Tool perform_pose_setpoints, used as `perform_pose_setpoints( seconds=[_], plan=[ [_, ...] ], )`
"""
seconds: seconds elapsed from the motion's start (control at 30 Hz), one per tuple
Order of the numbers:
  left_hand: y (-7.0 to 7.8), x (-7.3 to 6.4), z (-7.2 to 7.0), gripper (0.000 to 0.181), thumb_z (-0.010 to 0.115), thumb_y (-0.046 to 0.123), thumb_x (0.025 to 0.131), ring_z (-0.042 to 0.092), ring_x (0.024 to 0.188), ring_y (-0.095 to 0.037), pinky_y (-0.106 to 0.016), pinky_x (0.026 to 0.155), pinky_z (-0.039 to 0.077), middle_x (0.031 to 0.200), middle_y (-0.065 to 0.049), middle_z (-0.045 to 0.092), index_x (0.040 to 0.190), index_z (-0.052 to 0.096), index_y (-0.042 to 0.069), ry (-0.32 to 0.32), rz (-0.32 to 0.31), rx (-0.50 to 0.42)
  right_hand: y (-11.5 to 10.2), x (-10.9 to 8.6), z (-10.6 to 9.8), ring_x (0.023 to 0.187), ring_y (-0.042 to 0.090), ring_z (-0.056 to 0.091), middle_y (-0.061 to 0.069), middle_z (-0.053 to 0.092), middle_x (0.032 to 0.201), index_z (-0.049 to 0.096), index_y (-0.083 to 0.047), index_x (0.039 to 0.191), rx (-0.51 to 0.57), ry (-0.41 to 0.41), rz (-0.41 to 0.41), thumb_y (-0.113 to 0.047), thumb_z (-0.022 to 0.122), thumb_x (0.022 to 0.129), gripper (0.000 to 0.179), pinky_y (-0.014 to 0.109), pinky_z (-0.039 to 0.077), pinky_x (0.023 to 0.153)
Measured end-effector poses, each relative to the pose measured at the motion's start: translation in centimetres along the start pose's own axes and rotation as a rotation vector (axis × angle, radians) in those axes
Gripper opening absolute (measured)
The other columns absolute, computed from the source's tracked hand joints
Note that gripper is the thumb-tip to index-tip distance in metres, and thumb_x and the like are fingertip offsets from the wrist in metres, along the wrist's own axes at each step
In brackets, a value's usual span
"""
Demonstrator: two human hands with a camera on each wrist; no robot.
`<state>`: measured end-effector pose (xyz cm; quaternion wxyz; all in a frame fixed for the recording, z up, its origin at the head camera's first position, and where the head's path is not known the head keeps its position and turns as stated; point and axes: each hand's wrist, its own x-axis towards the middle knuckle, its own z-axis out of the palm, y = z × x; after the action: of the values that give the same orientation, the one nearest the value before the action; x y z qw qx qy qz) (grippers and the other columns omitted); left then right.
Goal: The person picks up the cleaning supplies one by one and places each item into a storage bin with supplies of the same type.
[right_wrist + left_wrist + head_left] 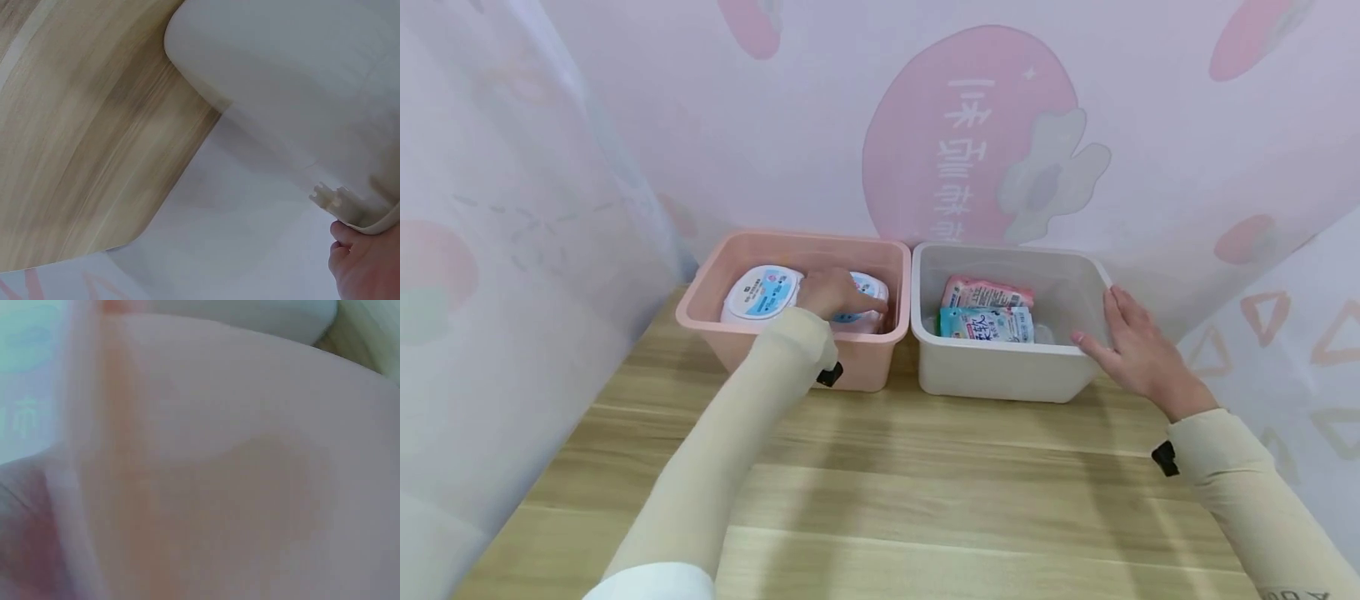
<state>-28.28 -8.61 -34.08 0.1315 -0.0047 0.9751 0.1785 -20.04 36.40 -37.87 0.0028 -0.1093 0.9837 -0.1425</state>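
Observation:
My left hand (829, 293) reaches into the pink bin (797, 242), over the right-hand one of two white lidded tubs. That tub (868, 285) has a blue label and shows on either side of the thumb, which lies across its near right part. The other fingers are bent over the tub and their tips are hidden. Beside it, further left, lies the second white tub (763, 292). My right hand (1138, 350) rests on the right rim of the white bin (1000, 367), fingers along the side and thumb at the front corner. The left wrist view is mostly blurred pink plastic (250, 394).
Inside the white bin lie a pink packet (985, 292) and a blue-and-white pouch (988, 325). Both bins stand side by side on a wood-grain table (880, 492), against a pale printed cloth (805, 150) that also hangs at the left and right.

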Motion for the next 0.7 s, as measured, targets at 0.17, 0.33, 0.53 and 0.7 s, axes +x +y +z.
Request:
perform_pose_setpoints(
  seconds=[0.17,0.33,0.53,0.7],
  plan=[
    [0.0,-1.7,-2.5,0.083,0.064,0.063,0.094,0.042,0.142,-0.042,-0.056,0.117,0.044,0.154,-0.025,0.045,0.146,0.054,0.0,-0.032,0.067,0.059,0.1,0.0,-0.5,0.162,0.052,-0.001,0.033,-0.005,0.174,-0.002,0.01,0.164,-0.028,-0.041,0.0,-0.062,0.041,0.108,0.101,0.068,0.007,0.13],
    [-1.1,-3.2,-4.1,0.077,0.06,0.055,0.098,0.029,0.153,-0.051,-0.067,0.121,0.036,0.168,-0.026,0.032,0.159,0.047,0.009,0.039,0.212,0.154,-0.3,-0.1,-0.9,0.163,0.051,0.003,0.032,-0.001,0.175,0.004,0.009,0.165,-0.057,-0.051,-0.007,-0.063,0.041,0.108,0.1,0.068,0.007,0.13],
    [-2.9,-5.1,-5.5,0.088,0.053,0.062,0.101,0.024,0.159,-0.047,-0.074,0.117,0.037,0.173,-0.022,0.025,0.167,0.028,0.009,0.103,0.302,0.285,-1.0,-0.2,-1.4,0.163,0.049,0.008,0.029,0.008,0.175,0.01,0.006,0.167,-0.104,-0.027,-0.048,-0.061,0.043,0.108,0.095,0.068,0.009,0.13],
    [-4.2,-6.7,-6.0,0.098,0.046,0.064,0.103,0.017,0.163,-0.043,-0.064,0.131,0.017,0.176,-0.023,0.016,0.169,0.01,0.001,0.158,0.365,0.359,-2.0,-0.4,-2.0,0.163,0.048,0.011,0.026,0.008,0.176,0.009,0.001,0.168,-0.132,0.003,-0.072,-0.061,0.045,0.107,0.095,0.07,0.01,0.129]
  ],
)
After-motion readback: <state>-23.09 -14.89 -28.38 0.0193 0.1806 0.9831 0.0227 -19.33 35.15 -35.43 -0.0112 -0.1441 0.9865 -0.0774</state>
